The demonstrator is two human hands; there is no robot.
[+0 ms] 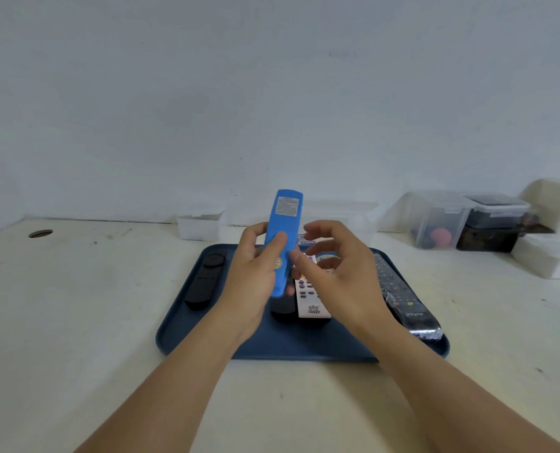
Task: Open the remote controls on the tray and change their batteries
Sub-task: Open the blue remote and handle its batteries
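1. Left hand (255, 273) holds the blue remote control in a soft rubber sleeve (282, 237) upright above the dark blue plastic tray (187, 335), back side to the camera; its fingers and thumb are curled around the lower part
2. Right hand (334, 266) is just beside the remote, fingers loosely spread and half bent, holding nothing
3. Risk, in my judgement: the sleeve hides the battery cover, so pulling it with only one hand gripping may let the remote slip and fall on the white remote with grey buttons (309, 295) lying under it
4. A long black remote (203, 282) lies at the tray's left side, and a black remote in clear wrap (403, 299) lies at the right rim, close to the right forearm; a wide elbow move could push it off
5. Free room is on the pale table (76, 322) to the left and in front of the tray; clear plastic boxes (442, 220) stand far right, well apart
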